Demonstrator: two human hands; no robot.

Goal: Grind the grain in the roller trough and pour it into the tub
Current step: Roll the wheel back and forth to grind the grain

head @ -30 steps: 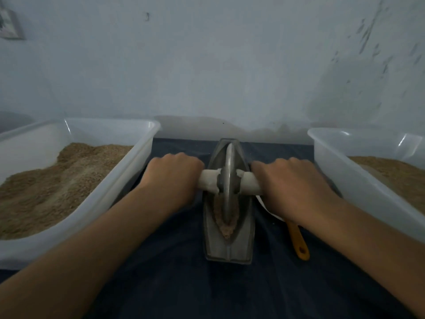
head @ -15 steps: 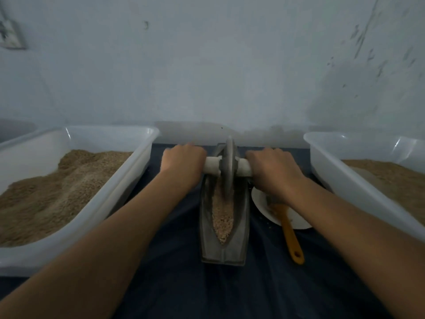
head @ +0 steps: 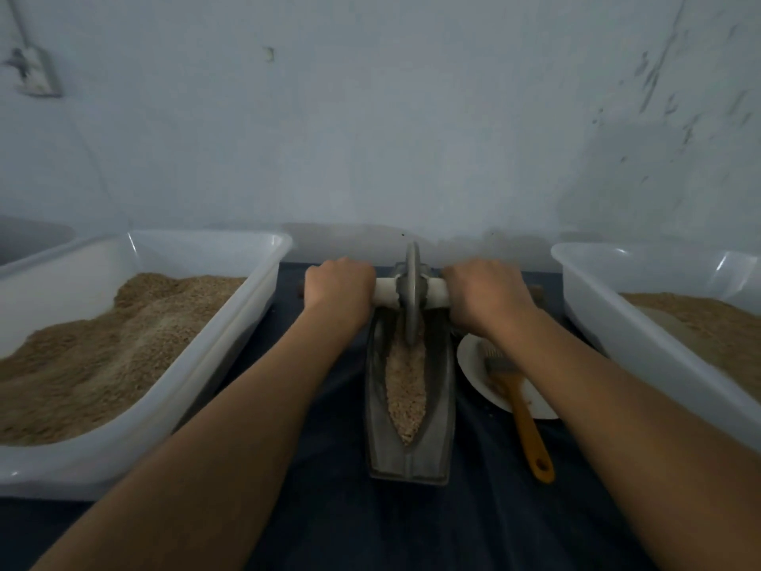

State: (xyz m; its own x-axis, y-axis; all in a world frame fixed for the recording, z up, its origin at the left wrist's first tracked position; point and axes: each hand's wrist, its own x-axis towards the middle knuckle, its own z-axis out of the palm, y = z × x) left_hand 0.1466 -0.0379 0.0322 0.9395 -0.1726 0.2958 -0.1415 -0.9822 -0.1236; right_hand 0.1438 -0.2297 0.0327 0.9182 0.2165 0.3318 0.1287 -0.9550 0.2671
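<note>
Both hands have pushed the wheel point(head: 412, 294) from the middle of the trough point(head: 409, 405) up to its far end, so the grain point(head: 405, 385) lies bare along most of the channel. The left hand point(head: 339, 288) and the right hand point(head: 484, 292) each curl tight round one end of the white handle point(head: 436, 293), one on either side of the wheel. Grinding is the step in hand; the grain looks coarse, so pouring seems some way off. Next, the wheel likely needs drawing back toward the near tip, with even pressure from both hands to keep it upright in the groove. A tub point(head: 230, 323) holding grain stands at the left, another tub point(head: 617, 323) at the right. A brush point(head: 521, 410) rests on a plate point(head: 473, 364) just beside the trough.
</note>
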